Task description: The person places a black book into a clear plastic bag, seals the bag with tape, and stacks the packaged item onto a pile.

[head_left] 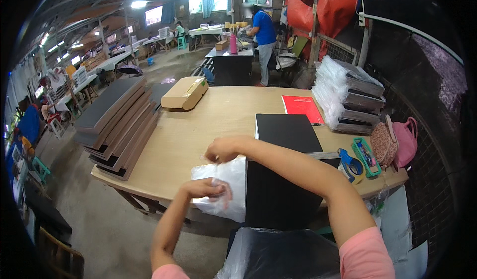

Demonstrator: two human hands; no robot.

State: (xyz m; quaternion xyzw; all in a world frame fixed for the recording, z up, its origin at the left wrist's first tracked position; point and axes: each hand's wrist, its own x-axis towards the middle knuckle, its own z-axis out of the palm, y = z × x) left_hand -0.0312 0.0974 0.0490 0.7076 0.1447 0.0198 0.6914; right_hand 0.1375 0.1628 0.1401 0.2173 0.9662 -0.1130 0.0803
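A pile of translucent white plastic bags [233,172] lies at the table's near edge, against the left side of a large flat black board [283,184]. My left hand [208,188] is curled over the lower part of the pile, its fingertips slightly blurred, with clear plastic bunched at them. My right hand [222,150] reaches across the black board from the right. Its fingers are bent down and pinched at the pile's far edge, where a bit of clear film shows. Below, nearest me, sits another black board [288,254] wrapped in clear plastic.
Thick black-topped boards [112,110] are stacked at left beside a brown cardboard box [186,92]. Plastic-wrapped black boards [365,90] stand far right, near a red booklet [302,108]. A tape dispenser [352,165], green tray [366,155] and pink bag [405,142] sit at right. A person [263,35] works beyond.
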